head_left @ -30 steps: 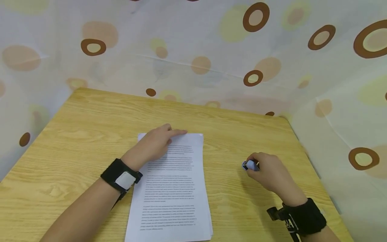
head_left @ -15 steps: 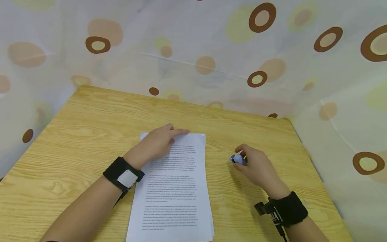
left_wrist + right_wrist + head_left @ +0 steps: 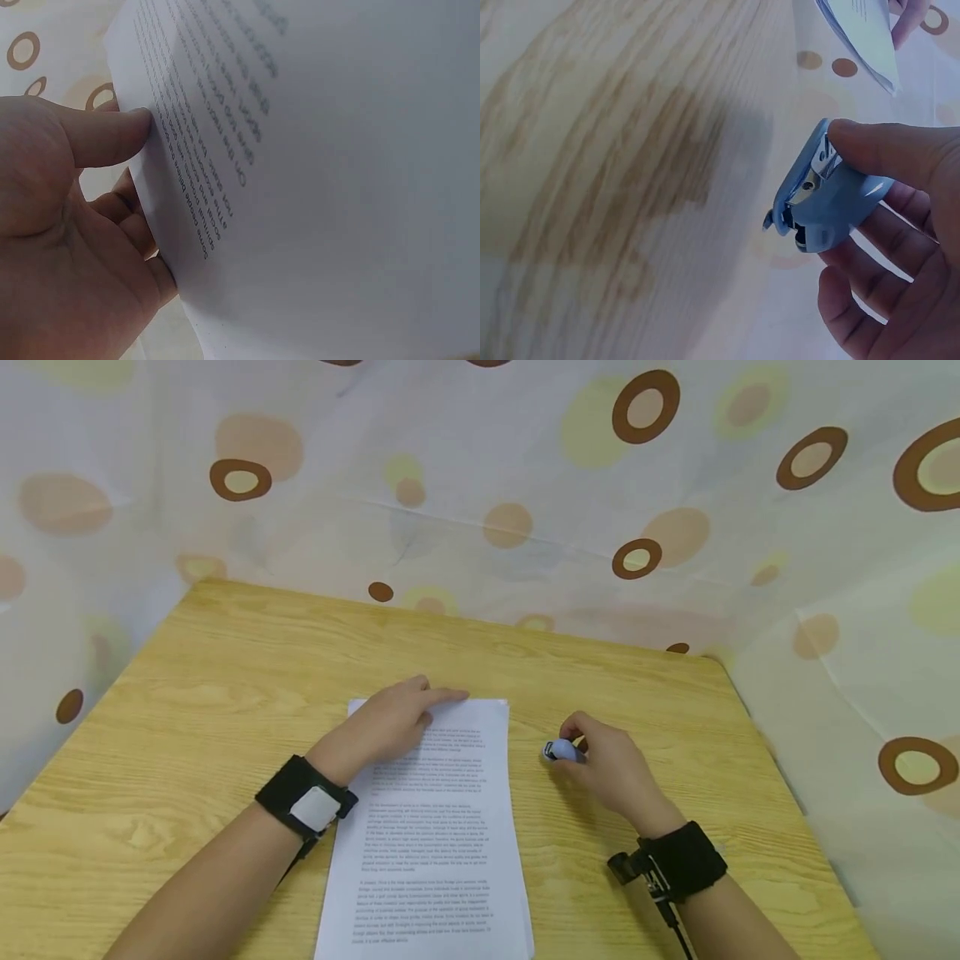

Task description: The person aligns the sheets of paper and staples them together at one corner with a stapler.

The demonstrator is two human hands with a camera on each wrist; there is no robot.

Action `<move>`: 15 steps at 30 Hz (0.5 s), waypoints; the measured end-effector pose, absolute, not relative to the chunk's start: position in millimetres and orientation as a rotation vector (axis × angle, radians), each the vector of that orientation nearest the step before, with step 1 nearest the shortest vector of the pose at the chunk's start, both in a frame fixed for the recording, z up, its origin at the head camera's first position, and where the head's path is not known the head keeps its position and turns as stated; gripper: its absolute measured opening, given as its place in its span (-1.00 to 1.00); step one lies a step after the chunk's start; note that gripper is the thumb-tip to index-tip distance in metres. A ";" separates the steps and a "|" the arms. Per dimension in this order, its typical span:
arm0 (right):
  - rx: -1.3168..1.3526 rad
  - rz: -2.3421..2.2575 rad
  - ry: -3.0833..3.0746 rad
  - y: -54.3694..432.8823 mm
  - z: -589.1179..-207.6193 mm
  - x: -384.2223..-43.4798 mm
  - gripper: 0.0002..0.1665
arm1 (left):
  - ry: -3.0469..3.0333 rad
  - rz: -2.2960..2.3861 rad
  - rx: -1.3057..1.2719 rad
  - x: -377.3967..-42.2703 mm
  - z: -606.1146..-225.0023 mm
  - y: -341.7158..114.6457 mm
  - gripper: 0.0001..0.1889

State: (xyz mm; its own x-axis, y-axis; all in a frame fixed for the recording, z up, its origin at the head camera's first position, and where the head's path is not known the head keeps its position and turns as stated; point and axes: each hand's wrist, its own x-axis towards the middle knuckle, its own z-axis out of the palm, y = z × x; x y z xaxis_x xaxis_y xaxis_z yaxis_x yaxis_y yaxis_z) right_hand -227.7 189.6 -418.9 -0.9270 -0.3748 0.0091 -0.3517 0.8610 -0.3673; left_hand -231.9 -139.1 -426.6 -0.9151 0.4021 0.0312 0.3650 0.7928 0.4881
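A stack of printed paper [image 3: 435,877] lies on the wooden table, its top end slightly raised. My left hand [image 3: 386,727] grips that top edge from the left, forefinger stretched along it. In the left wrist view the thumb [image 3: 112,136] presses the printed face of the paper [image 3: 337,210], and the other fingers curl behind the edge. To the right of the sheets, my right hand [image 3: 611,768] holds a small light-blue stapler [image 3: 562,750] above the table. The right wrist view shows the stapler [image 3: 836,206] between thumb and fingers, its metal parts visible.
The wooden table [image 3: 247,668] is bordered at the back and sides by a whitish cloth [image 3: 450,468] with brown and yellow dots. Black bands with small devices circle both wrists, and a cable hangs from the right wrist's camera [image 3: 622,868].
My right hand has moved left with the stapler, closer to the upper right corner of the paper. The left hand keeps its hold on the top edge.
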 end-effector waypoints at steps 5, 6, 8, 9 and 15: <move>-0.581 -0.604 2.972 178.4 -424.0 -233.5 -0.63 | 2.910 0.755 0.636 -231.8 -428.0 -138.7 -0.42; -0.575 -0.610 2.970 176.3 -425.1 -234.6 -0.63 | 2.914 0.743 0.642 -232.0 -428.4 -138.5 -0.42; -0.562 -0.622 2.959 172.2 -427.3 -236.5 -0.64 | 2.918 0.714 0.658 -232.8 -429.7 -137.8 -0.39; -0.560 -0.625 2.955 170.1 -428.5 -237.5 -0.64 | 2.917 0.696 0.667 -233.1 -430.2 -137.4 -0.37; -0.574 -0.652 2.948 158.3 -435.3 -242.3 -0.65 | 2.883 0.571 0.718 -232.5 -432.0 -135.7 -0.31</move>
